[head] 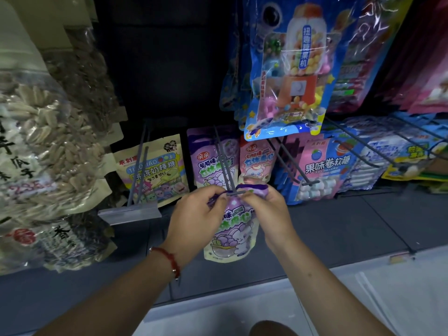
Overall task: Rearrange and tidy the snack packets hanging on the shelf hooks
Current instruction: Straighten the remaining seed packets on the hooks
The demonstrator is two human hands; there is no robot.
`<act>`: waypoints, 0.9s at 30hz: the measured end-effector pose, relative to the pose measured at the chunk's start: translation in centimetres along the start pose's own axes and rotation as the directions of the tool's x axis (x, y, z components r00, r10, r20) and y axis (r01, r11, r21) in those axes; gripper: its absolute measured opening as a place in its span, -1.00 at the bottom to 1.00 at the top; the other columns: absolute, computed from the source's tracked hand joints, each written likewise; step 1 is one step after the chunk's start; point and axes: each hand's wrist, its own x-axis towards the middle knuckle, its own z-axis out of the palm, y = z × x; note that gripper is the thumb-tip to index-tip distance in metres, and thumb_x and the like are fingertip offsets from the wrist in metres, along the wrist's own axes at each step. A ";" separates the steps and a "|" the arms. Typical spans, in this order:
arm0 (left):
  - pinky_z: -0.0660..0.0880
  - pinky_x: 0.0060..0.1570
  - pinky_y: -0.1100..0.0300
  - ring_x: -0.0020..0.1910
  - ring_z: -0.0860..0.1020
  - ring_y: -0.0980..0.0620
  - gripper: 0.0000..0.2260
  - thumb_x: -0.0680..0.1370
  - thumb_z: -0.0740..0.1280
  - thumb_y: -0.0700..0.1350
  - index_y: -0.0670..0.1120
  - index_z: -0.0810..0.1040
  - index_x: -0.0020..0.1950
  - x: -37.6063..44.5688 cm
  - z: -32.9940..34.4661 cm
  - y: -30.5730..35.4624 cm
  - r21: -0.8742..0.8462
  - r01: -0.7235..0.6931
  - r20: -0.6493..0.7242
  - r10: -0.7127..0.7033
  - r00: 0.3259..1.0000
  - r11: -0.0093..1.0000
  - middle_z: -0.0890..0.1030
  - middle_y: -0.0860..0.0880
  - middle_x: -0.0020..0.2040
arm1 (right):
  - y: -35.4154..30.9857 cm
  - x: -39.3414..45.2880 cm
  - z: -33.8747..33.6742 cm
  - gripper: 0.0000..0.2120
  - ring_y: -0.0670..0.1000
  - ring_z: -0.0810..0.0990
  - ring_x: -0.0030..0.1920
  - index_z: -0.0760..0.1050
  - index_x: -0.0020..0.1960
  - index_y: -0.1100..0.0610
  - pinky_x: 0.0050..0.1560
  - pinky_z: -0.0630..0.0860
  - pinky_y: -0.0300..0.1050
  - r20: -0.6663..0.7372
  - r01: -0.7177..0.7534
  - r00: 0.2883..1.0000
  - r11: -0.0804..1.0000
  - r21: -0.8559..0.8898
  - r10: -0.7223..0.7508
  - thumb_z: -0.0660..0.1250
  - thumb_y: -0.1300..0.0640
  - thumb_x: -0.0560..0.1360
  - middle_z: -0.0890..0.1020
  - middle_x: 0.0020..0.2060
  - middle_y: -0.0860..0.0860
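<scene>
Far left, clear seed bags (pixel 48 146) show pale kernels inside; the yellow candy packet (pixel 155 170) hangs behind its hook. Centre: left hand (pixel 194 214) and right hand (pixel 269 209) each pinch the top edge of the purple grape packet (pixel 230 236) at the tip of the hook (pixel 226 166). It looks light, soft and slick, best held by the header; right, the blue packet (pixel 322 166) shows white sweets.

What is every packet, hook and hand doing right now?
Purple packet: held by its top at the hook's tip.
Left hand: pinching the packet's top.
Right hand: pinching the packet's top.
Middle hook: another purple packet hangs further back.
Left hook: bare at the front, yellow packet behind.
Blue candy-machine packet: hanging above.
Seed bags: hanging on the left.
</scene>
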 end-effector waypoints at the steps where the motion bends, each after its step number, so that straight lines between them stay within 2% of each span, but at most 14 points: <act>1: 0.44 -0.39 0.09 -0.42 0.50 0.08 -0.90 0.59 0.33 -0.06 0.03 0.64 -0.06 0.0 -0.1 0.0 0.000 0.004 -0.003 -0.004 1.000 1.000 0.59 0.06 -0.37 | 0.0 0.0 0.0 -0.86 0.00 0.68 -0.11 0.61 -0.03 0.23 -0.08 0.58 -0.18 0.003 0.000 1.000 1.000 -0.004 0.000 0.39 0.36 0.44 0.71 -0.13 0.13; 4: 0.48 -0.32 0.20 -0.31 0.57 0.17 -0.90 0.59 0.33 -0.07 0.04 0.65 -0.03 0.2 -0.5 -0.1 -0.008 0.031 -0.032 -0.031 0.999 0.999 0.63 0.15 -0.29 | 0.2 0.3 0.2 -0.86 -0.06 0.67 -0.19 0.61 -0.04 0.22 -0.16 0.55 -0.23 0.005 0.002 1.000 0.999 -0.039 -0.002 0.40 0.35 0.42 0.71 -0.19 0.08; 8: 0.43 -0.37 0.21 -0.35 0.53 0.19 -0.90 0.59 0.33 -0.05 0.06 0.65 -0.02 0.5 -0.4 -0.5 0.069 0.040 -0.030 -0.038 0.999 0.997 0.61 0.16 -0.31 | 1.0 1.0 0.5 -0.90 -0.18 0.61 -0.30 0.60 -0.07 0.18 -0.23 0.50 -0.33 -0.036 -0.023 0.999 0.996 -0.081 0.020 0.39 0.32 0.43 0.67 -0.27 -0.01; 11: 0.52 -0.32 0.14 -0.31 0.55 0.13 -0.88 0.60 0.32 -0.05 0.01 0.65 0.03 0.7 -0.1 -0.6 0.138 0.030 -0.056 -0.022 0.998 0.990 0.61 0.14 -0.29 | 1.4 1.7 0.8 -0.84 -0.08 0.68 -0.16 0.60 0.01 0.20 -0.09 0.54 -0.20 -0.045 -0.040 0.998 0.994 -0.100 0.036 0.45 0.25 0.43 0.72 -0.17 0.04; 15: 0.48 -0.27 0.16 -0.27 0.53 0.05 -0.80 0.61 0.30 0.01 0.01 0.61 0.17 1.5 0.2 -0.9 0.252 0.057 -0.078 -0.038 0.996 0.966 0.63 0.05 -0.16 | 1.5 2.9 1.5 -0.70 0.05 0.69 -0.08 0.59 0.00 0.23 0.00 0.59 -0.02 -0.075 -0.041 0.997 0.980 -0.197 0.026 0.52 0.06 0.38 0.71 -0.12 0.12; 19: 0.48 -0.32 0.16 -0.34 0.47 0.04 -0.75 0.62 0.27 0.02 -0.01 0.56 0.26 2.5 0.6 -1.2 0.283 0.089 -0.067 -0.073 0.995 0.955 0.65 -0.01 -0.10 | 1.3 3.6 1.9 -0.70 0.03 0.68 -0.14 0.59 -0.02 0.22 -0.08 0.58 -0.12 -0.097 -0.023 0.995 0.967 -0.255 -0.002 0.52 0.02 0.42 0.71 -0.15 0.09; 21: 0.52 -0.23 0.15 -0.26 0.52 0.08 -0.75 0.62 0.27 0.00 -0.01 0.55 0.26 3.0 0.6 -1.2 0.301 0.086 -0.071 -0.068 0.995 0.950 0.66 0.01 -0.02 | 1.4 3.6 2.0 -0.71 0.01 0.69 -0.13 0.60 -0.02 0.20 -0.05 0.58 -0.09 -0.097 -0.009 0.995 0.965 -0.260 -0.017 0.51 0.00 0.43 0.71 -0.16 0.05; 24: 0.46 -0.17 0.20 -0.16 0.53 0.11 -0.75 0.63 0.27 -0.02 -0.02 0.54 0.28 3.1 0.5 -0.8 0.333 0.071 -0.072 -0.050 0.996 0.940 0.65 0.02 0.08 | 1.7 3.7 2.0 -0.70 0.01 0.68 -0.12 0.59 -0.01 0.18 -0.01 0.59 -0.03 -0.113 -0.028 0.994 0.961 -0.274 -0.003 0.50 -0.03 0.43 0.71 -0.16 0.03; 27: 0.49 -0.06 0.15 0.03 0.58 0.01 -0.71 0.62 0.27 -0.05 -0.03 0.50 0.34 2.7 0.6 -1.2 0.364 0.037 -0.059 -0.016 0.998 0.931 0.60 -0.01 0.17 | 1.7 3.8 1.9 -0.66 -0.02 0.68 -0.11 0.59 0.00 0.14 0.04 0.60 0.02 -0.092 -0.022 0.996 0.950 -0.311 -0.007 0.49 -0.10 0.41 0.71 -0.15 0.00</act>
